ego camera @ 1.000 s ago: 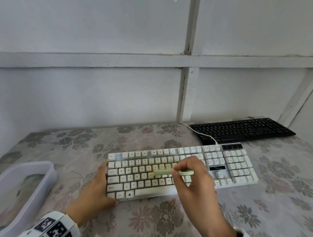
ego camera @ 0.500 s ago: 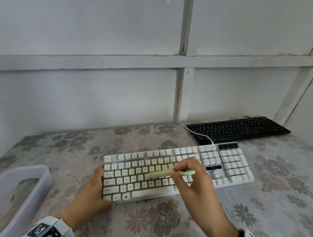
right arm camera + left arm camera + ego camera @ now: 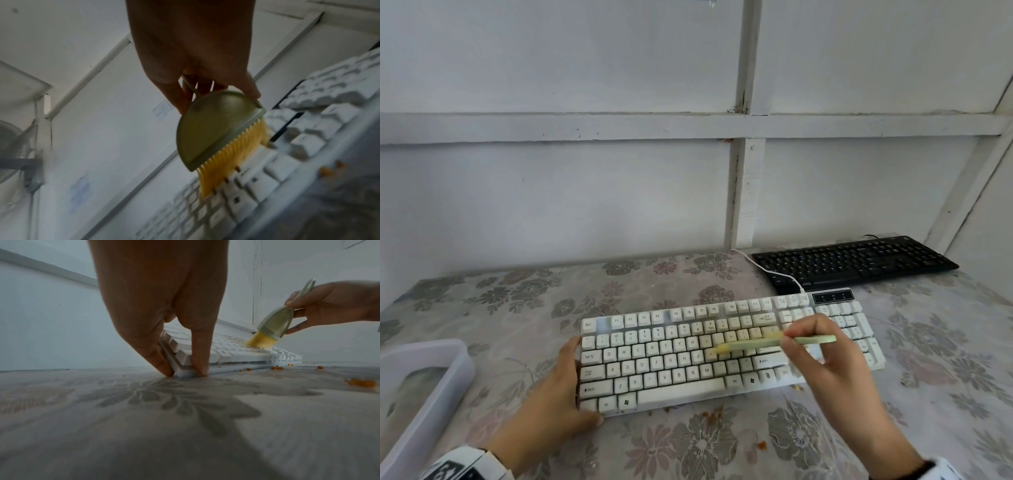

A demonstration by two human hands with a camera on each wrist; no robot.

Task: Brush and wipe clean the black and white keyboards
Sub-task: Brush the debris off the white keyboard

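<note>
With the left hand [image 3: 558, 387] bracing the white keyboard [image 3: 722, 349] mid-counter, the right hand [image 3: 822, 356] pinches a brush [image 3: 760, 343] sweeping its keys, crumbs [image 3: 710, 415] litter the counter at 6 o'clock, and the black keyboard [image 3: 856, 262] at 1 o'clock looks untouched.

on the table [image 3: 517, 308] one keyboard [image 3: 671, 359] lies at centre, the other keyboard [image 3: 856, 262] behind it at two o'clock, the tub [image 3: 453, 383] at nine o'clock, crumbs [image 3: 710, 415] in front.

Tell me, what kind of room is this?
Probably a plain home or workshop corner: a table under a flowered cloth, a bare white-painted plank wall, and a white keyboard and black keyboard being cleaned.
</note>
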